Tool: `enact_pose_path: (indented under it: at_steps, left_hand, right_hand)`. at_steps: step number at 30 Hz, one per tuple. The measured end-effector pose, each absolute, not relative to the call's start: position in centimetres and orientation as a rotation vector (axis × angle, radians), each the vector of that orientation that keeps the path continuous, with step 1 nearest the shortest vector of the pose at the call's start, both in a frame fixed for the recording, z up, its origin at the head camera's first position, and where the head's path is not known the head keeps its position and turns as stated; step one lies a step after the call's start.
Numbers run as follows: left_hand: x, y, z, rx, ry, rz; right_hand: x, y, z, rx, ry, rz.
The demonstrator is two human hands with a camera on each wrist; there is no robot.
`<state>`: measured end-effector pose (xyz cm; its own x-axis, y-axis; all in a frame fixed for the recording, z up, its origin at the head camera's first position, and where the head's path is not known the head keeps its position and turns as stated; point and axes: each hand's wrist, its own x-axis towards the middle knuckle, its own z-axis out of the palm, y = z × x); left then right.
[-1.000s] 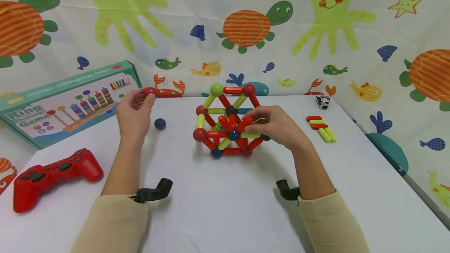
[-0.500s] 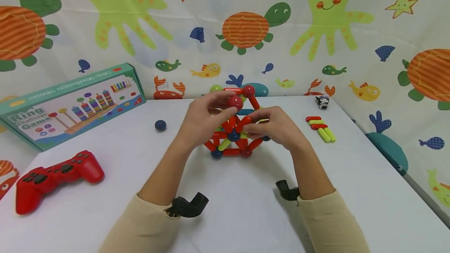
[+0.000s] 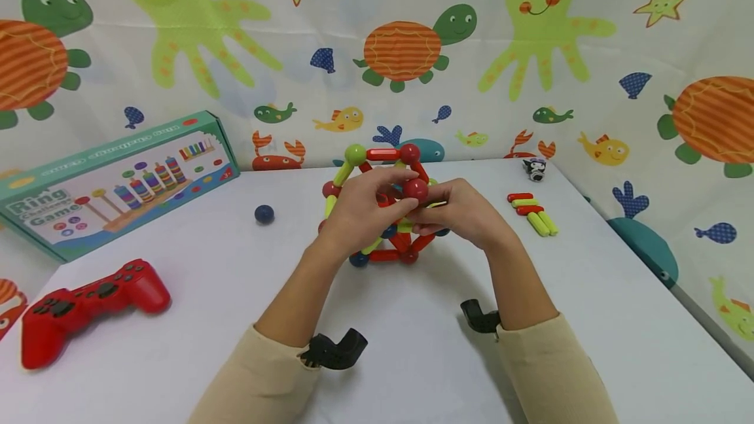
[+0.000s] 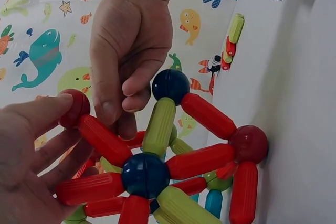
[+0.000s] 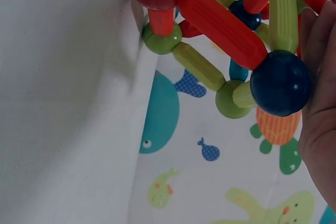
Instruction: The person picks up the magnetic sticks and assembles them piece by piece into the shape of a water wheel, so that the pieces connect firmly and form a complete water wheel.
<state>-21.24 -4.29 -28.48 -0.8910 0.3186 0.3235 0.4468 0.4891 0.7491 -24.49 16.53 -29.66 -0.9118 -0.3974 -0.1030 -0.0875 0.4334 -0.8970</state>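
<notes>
A frame of magnetic sticks and balls (image 3: 384,255) in red, lime and blue stands on the table. My left hand (image 3: 362,208) pinches a red ball (image 3: 415,190) at the frame's near side. In the left wrist view this ball meets the upper end of a red magnetic stick (image 4: 105,140), which slants up from a blue ball (image 4: 146,176). The fingers of my right hand (image 3: 462,213) pinch that stick near its end; the head view partly hides this grip. Beside the right palm is another blue ball (image 5: 281,83) of the frame.
A loose dark blue ball (image 3: 264,214) lies left of the frame. Several red and lime sticks (image 3: 533,211) and a small black-and-white figure (image 3: 535,169) are at right. A red game controller (image 3: 97,306) and a ring game box (image 3: 118,185) occupy the left side.
My left hand has carried the red ball from beside the box rightward to the stick on the frame. The right hand has kept its place. The view has shifted slightly.
</notes>
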Motion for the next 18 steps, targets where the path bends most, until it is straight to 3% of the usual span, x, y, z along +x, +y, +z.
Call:
enact_pose_path:
  at_steps: [11,18]
  left_hand:
    - [-21.2,-4.0,-28.8,-0.669,-2.588,-1.357]
    - [-21.1,-4.2,-28.8,-0.65,-2.568,-1.389]
  right_hand:
    - [-24.4,19.0,-29.3,-0.365,2.442,-1.533]
    - [-24.2,23.3,-28.6,-0.147,2.672,-1.566]
